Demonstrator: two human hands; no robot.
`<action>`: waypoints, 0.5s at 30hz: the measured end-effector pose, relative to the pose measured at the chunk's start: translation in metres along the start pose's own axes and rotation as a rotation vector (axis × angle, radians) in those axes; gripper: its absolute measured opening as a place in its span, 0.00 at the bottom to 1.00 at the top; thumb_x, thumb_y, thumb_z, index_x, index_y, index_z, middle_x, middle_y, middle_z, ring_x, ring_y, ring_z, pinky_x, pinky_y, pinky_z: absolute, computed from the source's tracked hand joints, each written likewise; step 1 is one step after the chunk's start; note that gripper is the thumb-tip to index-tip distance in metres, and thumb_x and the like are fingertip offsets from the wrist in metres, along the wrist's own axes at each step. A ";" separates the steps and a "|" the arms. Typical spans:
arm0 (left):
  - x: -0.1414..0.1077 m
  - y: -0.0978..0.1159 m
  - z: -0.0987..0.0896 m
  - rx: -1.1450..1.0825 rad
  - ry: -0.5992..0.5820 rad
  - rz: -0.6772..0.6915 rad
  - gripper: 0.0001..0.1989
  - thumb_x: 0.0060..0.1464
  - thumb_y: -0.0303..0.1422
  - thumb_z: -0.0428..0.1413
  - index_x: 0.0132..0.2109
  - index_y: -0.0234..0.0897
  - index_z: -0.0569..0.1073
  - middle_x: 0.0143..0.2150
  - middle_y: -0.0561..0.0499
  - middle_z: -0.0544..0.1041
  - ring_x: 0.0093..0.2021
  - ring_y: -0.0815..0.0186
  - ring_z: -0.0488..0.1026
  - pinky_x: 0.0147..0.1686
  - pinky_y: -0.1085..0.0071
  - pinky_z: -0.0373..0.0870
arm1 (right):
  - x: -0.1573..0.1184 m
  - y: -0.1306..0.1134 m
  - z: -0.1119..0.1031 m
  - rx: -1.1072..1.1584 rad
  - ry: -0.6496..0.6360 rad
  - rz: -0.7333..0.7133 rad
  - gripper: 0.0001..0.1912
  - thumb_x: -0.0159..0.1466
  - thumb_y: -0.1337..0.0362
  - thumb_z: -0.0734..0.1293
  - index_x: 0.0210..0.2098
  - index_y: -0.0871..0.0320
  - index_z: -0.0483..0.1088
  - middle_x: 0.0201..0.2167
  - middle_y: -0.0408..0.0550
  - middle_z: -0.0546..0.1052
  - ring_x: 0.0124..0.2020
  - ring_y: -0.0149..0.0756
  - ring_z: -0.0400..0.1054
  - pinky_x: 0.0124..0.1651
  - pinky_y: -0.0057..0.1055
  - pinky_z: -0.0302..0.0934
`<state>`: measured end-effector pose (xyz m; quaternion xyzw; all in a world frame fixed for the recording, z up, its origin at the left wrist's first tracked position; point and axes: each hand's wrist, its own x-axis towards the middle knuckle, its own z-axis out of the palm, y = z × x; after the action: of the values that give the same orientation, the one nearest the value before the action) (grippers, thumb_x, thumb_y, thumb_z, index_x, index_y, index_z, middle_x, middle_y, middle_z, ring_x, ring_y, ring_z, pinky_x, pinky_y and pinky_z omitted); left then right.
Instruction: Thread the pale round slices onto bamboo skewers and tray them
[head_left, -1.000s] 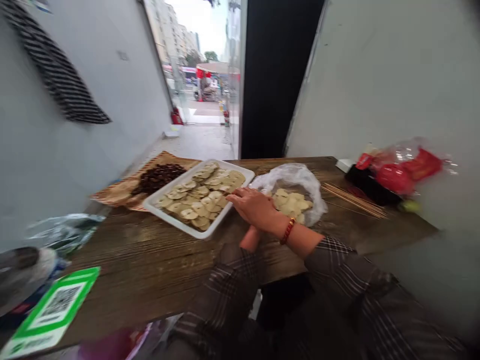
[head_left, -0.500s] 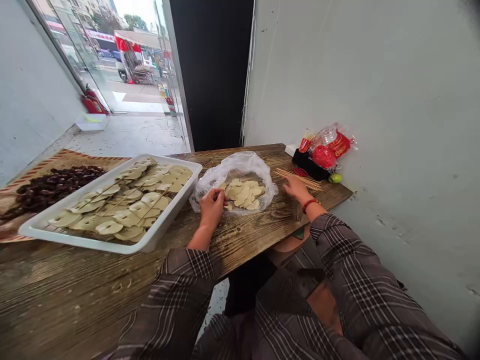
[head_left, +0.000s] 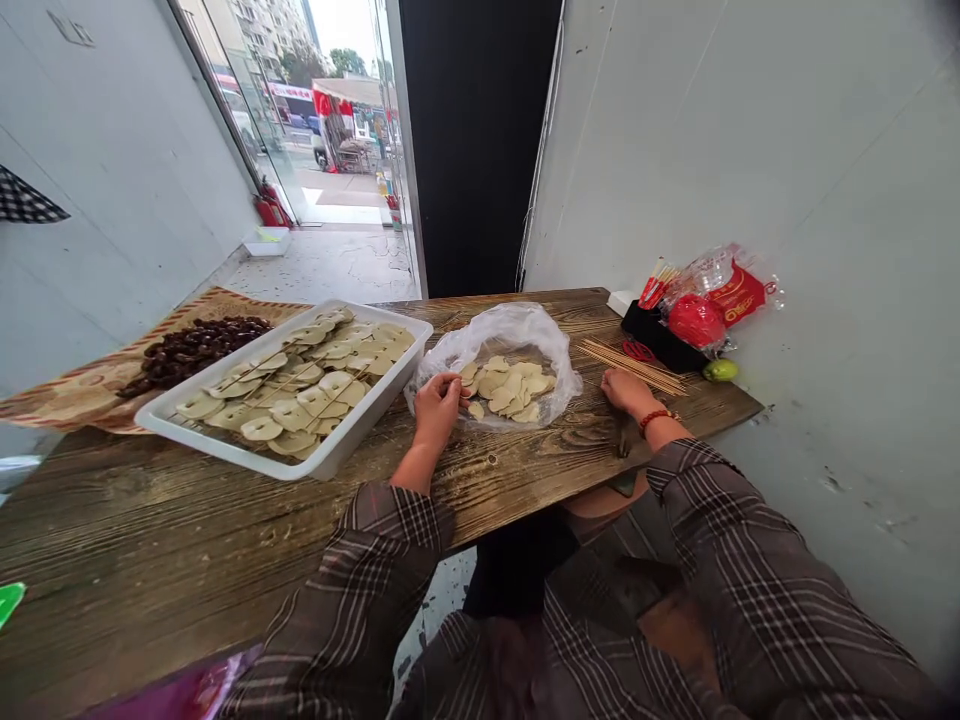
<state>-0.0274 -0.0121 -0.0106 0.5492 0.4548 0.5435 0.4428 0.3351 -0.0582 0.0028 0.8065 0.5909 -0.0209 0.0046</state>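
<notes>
My left hand is closed in a pinch at the left edge of a clear plastic bag. Its fingertips meet beside pale thin slices heaped in the open bag; what they pinch is too small to make out. To the right, my right hand has its fingers curled closed at the near side of loose bamboo skewers. Anything inside those fingers is hidden. A white tray on the left holds several pale, flat pieces with holes, threaded on sticks.
Dark reddish-brown fruit lies on printed paper beyond the tray. A black box with red packets stands against the wall, beside a yellow-green fruit. The wooden table's front edge runs before my lap.
The view has turned left, so everything sits farther right. My right hand has drawn back slightly toward me from over the skewers, its fingers more curled. My left hand stays by the bag.
</notes>
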 end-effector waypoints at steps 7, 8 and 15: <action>0.001 -0.001 -0.001 0.070 0.069 0.057 0.08 0.53 0.37 0.54 0.36 0.37 0.72 0.27 0.51 0.77 0.23 0.66 0.74 0.26 0.71 0.69 | -0.009 0.013 0.012 0.136 0.044 0.002 0.13 0.68 0.68 0.59 0.42 0.64 0.74 0.46 0.64 0.77 0.50 0.44 0.71 0.51 0.33 0.58; 0.002 -0.001 -0.001 0.098 0.077 0.072 0.08 0.54 0.37 0.53 0.36 0.38 0.72 0.27 0.51 0.77 0.23 0.66 0.74 0.26 0.71 0.69 | -0.011 0.015 0.014 0.178 0.070 0.003 0.13 0.68 0.67 0.58 0.42 0.64 0.73 0.46 0.64 0.77 0.49 0.44 0.71 0.51 0.33 0.58; 0.011 -0.003 0.008 0.526 0.116 0.205 0.08 0.55 0.33 0.53 0.38 0.39 0.75 0.32 0.49 0.79 0.32 0.62 0.75 0.37 0.68 0.69 | -0.018 0.033 0.020 0.576 0.305 0.074 0.16 0.68 0.64 0.54 0.47 0.65 0.68 0.38 0.59 0.76 0.38 0.42 0.71 0.43 0.35 0.62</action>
<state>-0.0195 -0.0011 -0.0115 0.6564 0.5468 0.4792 0.2011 0.3608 -0.0857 -0.0167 0.7895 0.5247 -0.0660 -0.3116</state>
